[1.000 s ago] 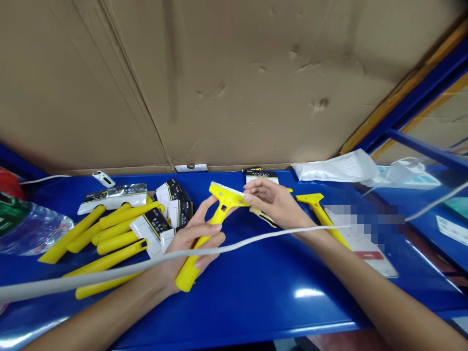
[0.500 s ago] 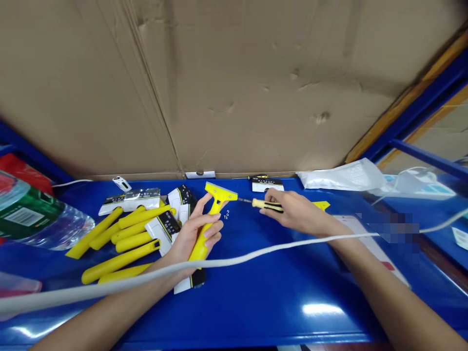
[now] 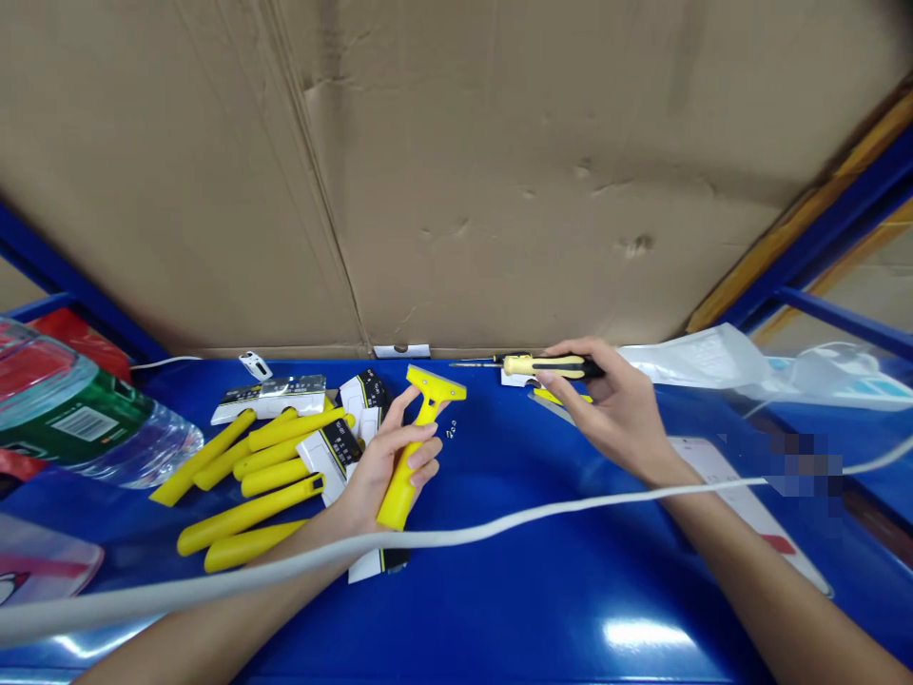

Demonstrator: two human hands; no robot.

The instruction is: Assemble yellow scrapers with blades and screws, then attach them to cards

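My left hand (image 3: 381, 457) is wrapped round the handle of a yellow scraper (image 3: 426, 400), whose wide head points up and away from me. A metal edge shows along that head. To the right, my right hand (image 3: 617, 414) holds a screwdriver (image 3: 532, 365) by the rear of its cream and black handle. The shaft points left and its tip is apart from the scraper. Several tiny screws (image 3: 451, 431) lie on the blue surface just right of the scraper. Below the screwdriver lies another yellow scraper piece (image 3: 560, 403), partly hidden by my right hand.
Yellow handles (image 3: 249, 514) lie piled at left beside black-and-white packets (image 3: 332, 457). A large water bottle (image 3: 86, 409) lies beyond them. A white cable (image 3: 499, 523) crosses in front of my forearms. Cardboard (image 3: 499, 190) walls the back; a plastic bag (image 3: 699, 360) lies right.
My right hand has drawn the screwdriver back from the scraper head, right and upward, with its grip now farther back on the handle. The left hand still holds the scraper.
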